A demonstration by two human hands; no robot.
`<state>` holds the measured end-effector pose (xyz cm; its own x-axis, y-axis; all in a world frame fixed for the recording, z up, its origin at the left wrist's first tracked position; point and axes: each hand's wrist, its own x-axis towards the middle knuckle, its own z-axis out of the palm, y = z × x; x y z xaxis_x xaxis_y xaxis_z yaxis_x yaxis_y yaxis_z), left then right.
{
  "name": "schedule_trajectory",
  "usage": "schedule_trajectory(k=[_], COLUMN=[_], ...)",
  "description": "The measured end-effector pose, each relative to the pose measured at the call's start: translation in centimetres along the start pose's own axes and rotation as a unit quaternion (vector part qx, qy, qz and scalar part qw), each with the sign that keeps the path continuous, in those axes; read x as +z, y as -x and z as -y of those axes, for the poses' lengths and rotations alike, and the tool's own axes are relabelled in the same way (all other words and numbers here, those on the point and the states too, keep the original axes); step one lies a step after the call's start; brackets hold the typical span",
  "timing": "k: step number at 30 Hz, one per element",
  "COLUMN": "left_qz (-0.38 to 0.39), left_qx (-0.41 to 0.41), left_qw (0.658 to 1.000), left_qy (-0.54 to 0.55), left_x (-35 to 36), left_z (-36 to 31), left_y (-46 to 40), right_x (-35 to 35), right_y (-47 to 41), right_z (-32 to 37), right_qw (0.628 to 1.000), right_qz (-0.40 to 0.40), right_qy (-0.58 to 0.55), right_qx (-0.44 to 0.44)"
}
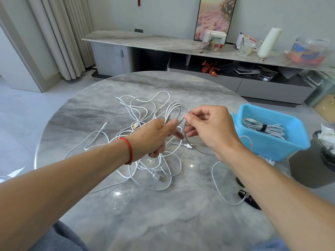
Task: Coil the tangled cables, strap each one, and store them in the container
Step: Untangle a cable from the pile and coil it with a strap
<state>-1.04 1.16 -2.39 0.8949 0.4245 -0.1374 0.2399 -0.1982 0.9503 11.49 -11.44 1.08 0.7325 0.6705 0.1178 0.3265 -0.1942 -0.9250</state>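
- The left hand has its grip clenched round a white coil, thumb pressed on top of the gathered loops and fingers curled beneath them.
- The right hand pinches a single strand of the same cable between thumb and forefinger, just beside the left thumb; its other fingers are loosely curled.
- The coil stands up from the left fist, its loops arching away from the person and its long axis running roughly front to back above the table.
- From the right hand's pinch the strand curves down towards the table, where a white plug lies beneath the hands (whether it belongs to this strand is hard to tell).
- Under and to the left of the hands sprawls a tangle of white cables, with a USB plug at its near edge.
- A blue container sits at the table's right edge, just beside the right hand, holding a coiled cable bound with a black strap.
- Black straps lie near the right forearm, partly hidden by it.
- A red bracelet circles the left wrist.
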Motion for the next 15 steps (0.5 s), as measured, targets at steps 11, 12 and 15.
schedule_trajectory(k=[11,12,15], left_qz=[0.062,0.065,0.077], left_qx=[-0.038,-0.036,-0.031], left_qw=[0.979,0.979,0.980], left_qy=[0.189,0.192,0.180], left_x=[1.3,1.3,1.3], left_z=[-0.5,-0.4,-0.4], left_y=[0.0,0.0,-0.1], right_x=[0.1,0.1,-0.1], right_y=[-0.1,-0.1,-0.1], right_z=[0.4,0.4,0.3], right_qw=[0.999,0.999,0.998], right_qz=[-0.020,-0.018,-0.017], right_qy=[-0.021,-0.025,-0.013], right_qx=[-0.039,-0.041,-0.056])
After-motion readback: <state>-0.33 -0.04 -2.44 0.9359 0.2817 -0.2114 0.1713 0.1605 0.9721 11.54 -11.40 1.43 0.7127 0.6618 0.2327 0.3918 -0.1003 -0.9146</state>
